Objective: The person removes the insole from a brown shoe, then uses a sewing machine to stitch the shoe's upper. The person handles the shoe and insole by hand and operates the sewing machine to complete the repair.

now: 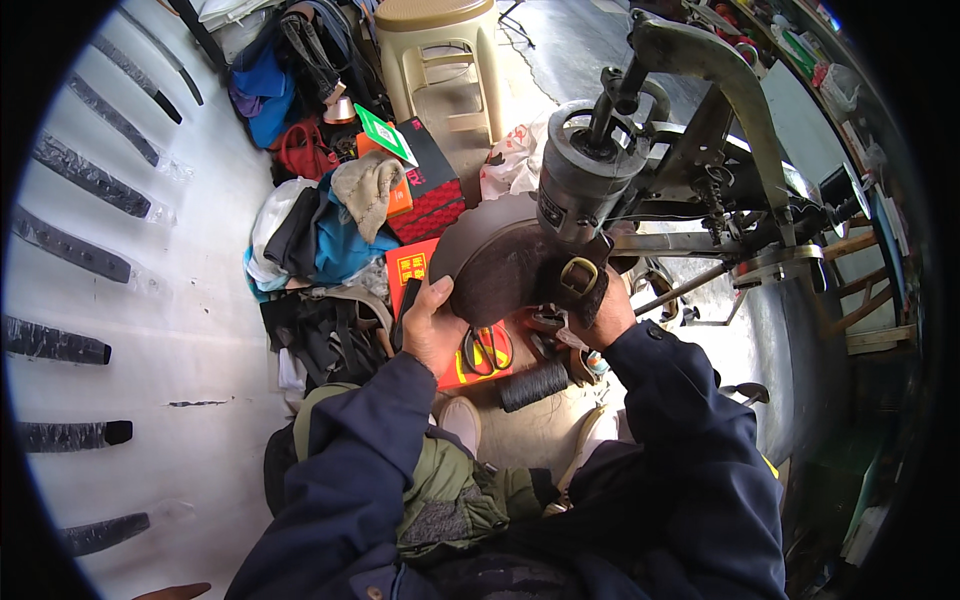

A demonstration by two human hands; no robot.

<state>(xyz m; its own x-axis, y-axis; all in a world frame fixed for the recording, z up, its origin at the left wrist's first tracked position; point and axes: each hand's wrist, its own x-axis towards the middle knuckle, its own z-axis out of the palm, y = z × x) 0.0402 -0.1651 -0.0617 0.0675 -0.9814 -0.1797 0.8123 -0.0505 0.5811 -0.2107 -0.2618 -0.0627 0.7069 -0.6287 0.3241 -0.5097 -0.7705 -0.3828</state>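
A dark brown sandal (pixel 500 275) with a grey sole edge is held between my two hands, below the head of a metal sewing machine (pixel 590 175). My left hand (pixel 432 325) grips its left end, thumb on top. Around the right end, beside the gold-coloured buckle (pixel 578 277) on its strap, my right hand (pixel 608 312) is closed; the fingers underneath are hidden. Whether the machine's foot touches the sandal, I cannot tell. Below lie a pair of scissors (pixel 488 352) on a red printed sheet (pixel 455 375) and a spool of black thread (pixel 533 386).
On the left, a white panel (pixel 200 330) carries several plastic-wrapped dark strips. Clothes (pixel 330 240) and boxes (pixel 425 190) are piled beside it. A beige stool (pixel 440 60) stands at the back. The machine's metal arm (pixel 700 60) reaches in from the right. A fingertip (pixel 175 592) shows at lower left.
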